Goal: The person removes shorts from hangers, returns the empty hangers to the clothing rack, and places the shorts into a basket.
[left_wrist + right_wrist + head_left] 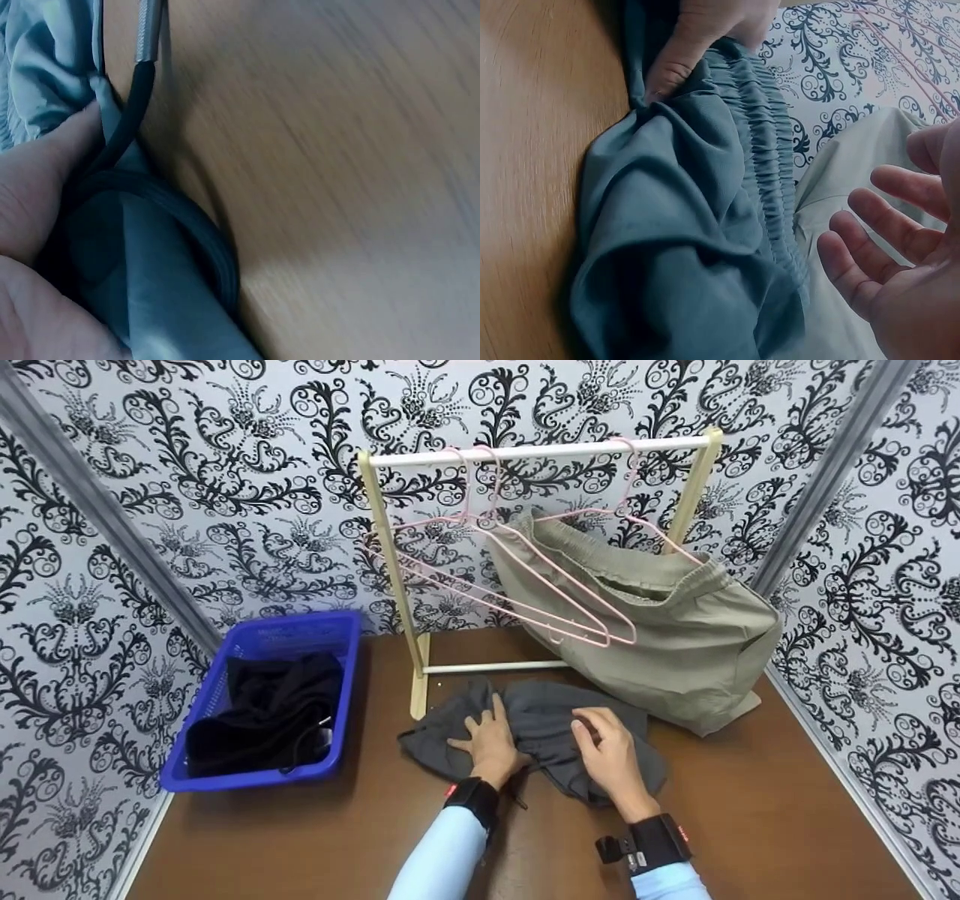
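Note:
Dark grey drawstring pants (551, 712) lie bunched on the brown table in the head view. Their gathered elastic waistband (761, 142) shows in the right wrist view. A black drawstring (180, 202) with a metal tip (148, 34) loops over the cloth in the left wrist view. My left hand (491, 742) presses on the pants with fingers spread, its thumb tucked into a fold of cloth. Over their right part is my right hand (611, 754), fingers loosely bent and apart from the cloth, holding nothing.
Behind the pants stands a small rack with a white rail (540, 451). Two bare pink hangers (525, 566) hang there, and a third carries khaki-green elastic-waist pants (660, 660) reaching the table. At left, a blue basket (349, 682) holds black clothing (277, 712). Patterned walls enclose the table.

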`<control>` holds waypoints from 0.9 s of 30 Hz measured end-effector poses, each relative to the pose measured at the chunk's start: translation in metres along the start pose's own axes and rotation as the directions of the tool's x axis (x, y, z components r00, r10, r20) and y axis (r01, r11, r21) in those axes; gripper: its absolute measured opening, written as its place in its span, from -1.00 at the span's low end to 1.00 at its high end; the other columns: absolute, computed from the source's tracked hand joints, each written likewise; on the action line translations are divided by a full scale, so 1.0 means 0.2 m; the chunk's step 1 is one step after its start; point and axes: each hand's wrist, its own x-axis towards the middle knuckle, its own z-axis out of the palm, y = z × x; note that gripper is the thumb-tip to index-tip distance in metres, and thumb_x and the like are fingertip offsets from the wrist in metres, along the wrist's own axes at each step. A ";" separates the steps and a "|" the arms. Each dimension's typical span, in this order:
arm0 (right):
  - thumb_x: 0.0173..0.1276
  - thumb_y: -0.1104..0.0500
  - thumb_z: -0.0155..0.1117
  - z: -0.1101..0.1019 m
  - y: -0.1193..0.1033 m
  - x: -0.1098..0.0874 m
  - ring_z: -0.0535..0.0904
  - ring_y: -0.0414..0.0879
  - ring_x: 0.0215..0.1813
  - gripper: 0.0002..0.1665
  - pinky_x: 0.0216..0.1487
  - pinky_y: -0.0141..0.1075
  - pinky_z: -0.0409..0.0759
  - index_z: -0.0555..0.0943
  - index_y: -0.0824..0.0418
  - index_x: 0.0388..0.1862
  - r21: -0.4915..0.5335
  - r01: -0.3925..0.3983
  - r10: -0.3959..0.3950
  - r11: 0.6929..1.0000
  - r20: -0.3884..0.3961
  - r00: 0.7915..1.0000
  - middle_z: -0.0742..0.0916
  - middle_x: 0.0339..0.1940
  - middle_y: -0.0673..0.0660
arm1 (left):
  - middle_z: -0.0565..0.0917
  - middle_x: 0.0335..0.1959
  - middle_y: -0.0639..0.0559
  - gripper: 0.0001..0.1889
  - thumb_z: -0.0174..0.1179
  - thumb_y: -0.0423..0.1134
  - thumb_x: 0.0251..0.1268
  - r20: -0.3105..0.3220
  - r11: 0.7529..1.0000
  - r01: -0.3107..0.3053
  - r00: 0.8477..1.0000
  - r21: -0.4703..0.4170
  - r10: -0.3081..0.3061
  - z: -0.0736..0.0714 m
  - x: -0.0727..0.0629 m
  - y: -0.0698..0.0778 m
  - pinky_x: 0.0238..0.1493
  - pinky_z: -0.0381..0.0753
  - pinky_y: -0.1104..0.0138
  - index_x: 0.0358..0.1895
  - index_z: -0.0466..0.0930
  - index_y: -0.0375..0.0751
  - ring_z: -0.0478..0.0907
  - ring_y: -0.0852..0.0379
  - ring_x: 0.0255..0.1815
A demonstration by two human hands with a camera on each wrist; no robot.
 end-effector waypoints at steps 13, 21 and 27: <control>0.46 0.34 0.27 0.01 0.02 -0.01 0.65 -0.03 -0.21 -0.76 -0.24 -0.32 0.64 0.71 0.40 0.03 -0.003 0.046 -0.046 0.999 -0.028 0.999 0.73 -0.05 0.23 | 0.78 -0.03 -0.19 -0.45 0.56 -0.16 -0.07 -0.137 1.000 -0.029 0.990 -0.007 0.028 -0.02 -0.05 -0.05 0.26 0.22 -0.53 0.08 0.72 -0.24 0.47 -0.36 0.19; 0.44 0.34 0.30 0.01 0.04 -0.04 0.64 -0.07 -0.23 -0.78 -0.25 -0.31 0.64 0.73 0.39 -0.01 -0.032 0.054 -0.056 0.998 -0.040 0.998 0.74 -0.06 0.22 | 0.75 -0.05 -0.20 -0.55 0.51 -0.26 0.00 -0.171 0.998 -0.058 0.983 0.021 0.061 -0.02 -0.08 -0.08 0.25 0.31 -0.47 0.06 0.77 -0.15 0.52 -0.39 0.11; 0.45 0.34 0.29 0.01 0.04 -0.06 0.65 -0.06 -0.21 -0.78 -0.24 -0.31 0.65 0.72 0.39 0.00 -0.021 0.033 -0.033 0.999 -0.029 0.999 0.73 -0.06 0.22 | 0.56 0.07 -0.26 -0.53 0.50 -0.23 -0.02 -0.172 0.995 -0.100 0.980 0.001 0.098 -0.04 -0.09 -0.13 0.19 0.41 -0.38 0.06 0.77 -0.20 0.52 -0.45 0.06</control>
